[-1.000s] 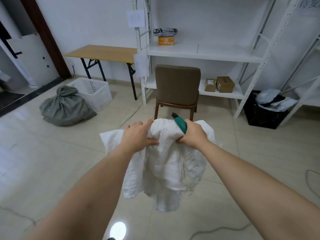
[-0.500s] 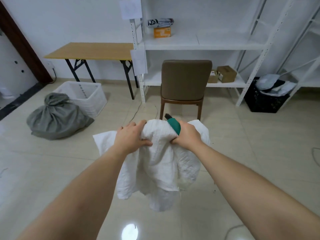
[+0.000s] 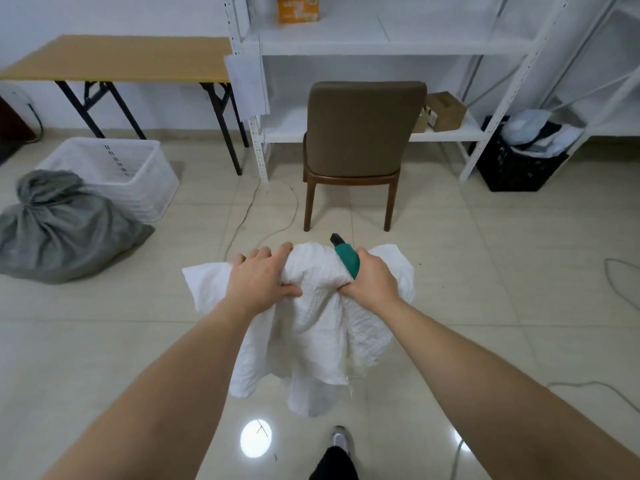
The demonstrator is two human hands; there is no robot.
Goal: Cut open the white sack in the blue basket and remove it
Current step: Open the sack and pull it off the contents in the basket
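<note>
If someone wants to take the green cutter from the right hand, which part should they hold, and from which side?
Probably the exposed upper green body of the green cutter, just below the black tip, approached from the side, not from the front. The tip points up and away towards the chair, and the right hand covers the lower handle together with the white sack.

Both hands hold a crumpled white sack (image 3: 311,327) above the tiled floor (image 3: 485,306): the left hand (image 3: 261,280) grips its top edge, and the right hand (image 3: 372,280) clasps sack and a green-handled cutter (image 3: 346,258) together. Beyond stand a brown chair (image 3: 363,133), white shelves (image 3: 381,39) and a table (image 3: 121,58); a grey bag (image 3: 62,230) lies touching a white basket (image 3: 138,178).
</note>
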